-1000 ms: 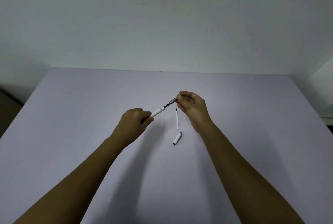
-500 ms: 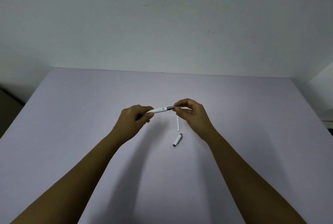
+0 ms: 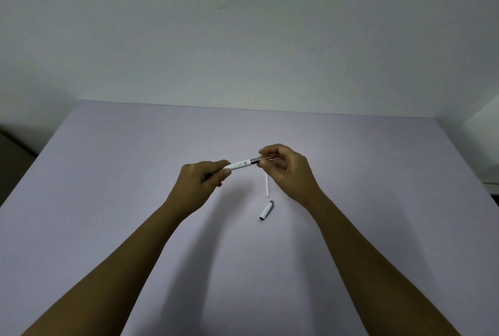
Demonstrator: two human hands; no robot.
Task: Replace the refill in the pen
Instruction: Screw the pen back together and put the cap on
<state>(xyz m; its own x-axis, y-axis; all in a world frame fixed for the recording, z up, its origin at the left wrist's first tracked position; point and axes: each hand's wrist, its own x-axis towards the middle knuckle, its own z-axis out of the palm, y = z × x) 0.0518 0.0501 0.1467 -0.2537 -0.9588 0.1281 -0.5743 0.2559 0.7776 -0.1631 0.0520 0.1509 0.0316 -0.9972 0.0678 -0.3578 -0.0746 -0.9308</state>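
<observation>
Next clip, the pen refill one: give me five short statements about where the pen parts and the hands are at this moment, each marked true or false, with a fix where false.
1. The left hand grips the white pen barrel. True.
2. The cap is fitted on the pen. False: it lies on the table, nearer the person than the hands.
3. The right hand pinches the pen's grey tip end. True.
4. The thin white refill lies on the table below the right hand's fingers. True.
5. The cap touches the loose refill. False: a small gap separates them.
</observation>
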